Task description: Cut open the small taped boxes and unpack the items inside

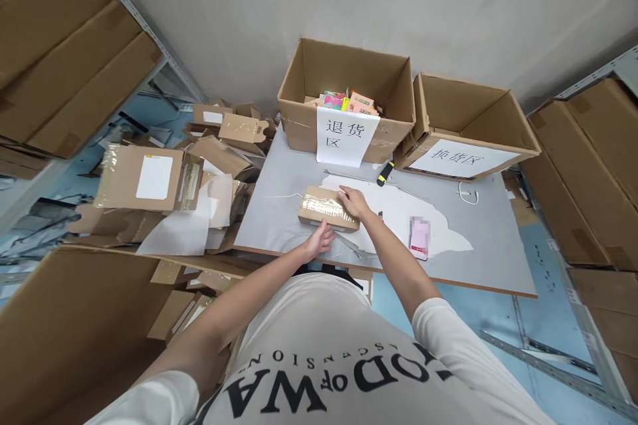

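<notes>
A small taped cardboard parcel (325, 208) lies on the grey table (279, 212) in front of me. My right hand (353, 201) rests on the parcel's right end, fingers curled over its top edge. At the near edge of the parcel is my left hand (321, 239), fingers touching its front side. A pink phone (419, 237) lies on a white sheet (399, 212) to the right of my right arm.
Two open cardboard boxes stand at the table's back: the left box (304, 113) holds colourful packets and bears a paper label, and a labelled right box (518, 126). A yellow-black cutter (385, 174) lies before them. Opened boxes (144, 179) pile up left; shelving flanks both sides.
</notes>
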`<action>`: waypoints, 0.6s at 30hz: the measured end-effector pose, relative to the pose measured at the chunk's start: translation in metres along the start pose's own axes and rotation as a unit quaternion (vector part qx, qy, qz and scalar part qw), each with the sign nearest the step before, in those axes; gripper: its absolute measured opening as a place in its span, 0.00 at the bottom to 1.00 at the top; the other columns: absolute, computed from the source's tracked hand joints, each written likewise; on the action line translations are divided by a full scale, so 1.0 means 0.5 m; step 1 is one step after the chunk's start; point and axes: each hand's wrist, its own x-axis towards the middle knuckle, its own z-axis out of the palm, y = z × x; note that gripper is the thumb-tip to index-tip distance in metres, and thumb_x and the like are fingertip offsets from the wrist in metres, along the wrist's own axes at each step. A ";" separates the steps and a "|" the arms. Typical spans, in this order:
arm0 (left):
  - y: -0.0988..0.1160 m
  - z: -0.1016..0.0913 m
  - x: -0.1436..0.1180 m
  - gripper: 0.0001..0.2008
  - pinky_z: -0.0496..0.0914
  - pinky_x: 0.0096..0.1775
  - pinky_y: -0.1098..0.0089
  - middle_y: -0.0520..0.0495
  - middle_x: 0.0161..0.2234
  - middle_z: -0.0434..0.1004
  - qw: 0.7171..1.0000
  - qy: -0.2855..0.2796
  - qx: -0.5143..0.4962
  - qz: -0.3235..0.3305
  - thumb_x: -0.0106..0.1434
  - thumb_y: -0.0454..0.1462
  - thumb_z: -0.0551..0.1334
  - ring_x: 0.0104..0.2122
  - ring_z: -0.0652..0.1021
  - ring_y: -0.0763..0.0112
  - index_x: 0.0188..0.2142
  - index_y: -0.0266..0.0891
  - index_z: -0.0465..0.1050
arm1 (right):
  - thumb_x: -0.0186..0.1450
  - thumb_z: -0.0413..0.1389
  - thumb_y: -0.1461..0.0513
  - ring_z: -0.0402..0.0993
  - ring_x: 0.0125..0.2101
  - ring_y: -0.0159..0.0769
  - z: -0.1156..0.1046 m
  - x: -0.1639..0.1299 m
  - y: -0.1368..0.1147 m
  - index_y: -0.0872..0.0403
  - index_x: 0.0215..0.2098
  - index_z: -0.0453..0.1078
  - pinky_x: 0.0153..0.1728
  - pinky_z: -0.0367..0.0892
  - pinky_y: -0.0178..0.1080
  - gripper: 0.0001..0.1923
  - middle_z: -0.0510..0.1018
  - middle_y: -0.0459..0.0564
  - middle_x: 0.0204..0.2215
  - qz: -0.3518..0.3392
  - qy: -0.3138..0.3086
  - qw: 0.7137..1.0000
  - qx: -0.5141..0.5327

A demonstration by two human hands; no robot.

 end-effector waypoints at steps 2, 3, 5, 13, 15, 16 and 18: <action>0.005 -0.008 -0.008 0.38 0.55 0.59 0.50 0.36 0.65 0.49 0.999 0.026 0.047 -0.002 0.60 0.60 0.50 0.62 0.61 0.50 0.62 0.41 0.57 | 0.68 0.51 0.55 0.69 0.49 0.42 -0.012 -0.022 0.018 0.54 0.53 0.65 0.48 0.67 0.48 0.18 0.69 0.53 0.52 0.004 0.033 0.999 0.006; 0.010 -0.012 -0.013 0.36 0.56 0.58 0.51 0.35 0.64 0.55 0.997 0.033 0.076 0.007 0.60 0.59 0.53 0.60 0.63 0.49 0.60 0.40 0.61 | 0.69 0.47 0.55 0.66 0.52 0.43 -0.020 -0.037 0.034 0.53 0.55 0.64 0.51 0.64 0.49 0.19 0.68 0.54 0.54 0.008 0.057 0.998 0.008; 0.025 -0.019 -0.025 0.32 0.58 0.57 0.52 0.35 0.57 0.67 0.988 0.036 0.140 0.055 0.59 0.56 0.57 0.56 0.69 0.48 0.54 0.37 0.68 | 0.71 0.37 0.55 0.57 0.59 0.44 -0.038 -0.074 0.078 0.54 0.59 0.59 0.57 0.56 0.50 0.24 0.65 0.56 0.58 0.030 0.130 0.991 0.003; 0.124 -0.050 -0.016 0.33 0.42 0.64 0.55 0.40 0.62 0.60 0.839 0.118 0.437 0.300 0.52 0.48 0.67 0.63 0.56 0.47 0.56 0.41 0.68 | 0.60 0.53 0.55 0.62 0.55 0.51 -0.034 -0.194 0.264 0.56 0.58 0.58 0.53 0.60 0.49 0.30 0.66 0.63 0.54 0.271 0.165 0.935 -0.160; 0.134 -0.053 0.004 0.41 0.33 0.64 0.54 0.40 0.67 0.47 0.798 0.117 0.498 0.319 0.49 0.49 0.69 0.66 0.46 0.47 0.60 0.39 0.62 | 0.56 0.57 0.55 0.63 0.55 0.53 -0.019 -0.201 0.279 0.55 0.59 0.56 0.51 0.62 0.50 0.34 0.65 0.64 0.53 0.309 0.126 0.922 -0.195; 0.134 -0.053 0.013 0.44 0.30 0.63 0.54 0.40 0.68 0.42 0.782 0.115 0.521 0.323 0.47 0.50 0.69 0.66 0.42 0.46 0.61 0.37 0.60 | 0.56 0.58 0.55 0.63 0.54 0.53 -0.014 -0.203 0.284 0.54 0.59 0.56 0.50 0.63 0.51 0.34 0.65 0.65 0.52 0.319 0.113 0.918 -0.205; 0.128 -0.054 0.027 0.49 0.25 0.62 0.54 0.39 0.68 0.37 0.768 0.110 0.544 0.320 0.47 0.53 0.68 0.66 0.38 0.47 0.63 0.35 0.56 | 0.56 0.58 0.57 0.64 0.54 0.53 -0.007 -0.205 0.290 0.54 0.58 0.55 0.49 0.63 0.52 0.34 0.64 0.65 0.52 0.330 0.098 0.914 -0.215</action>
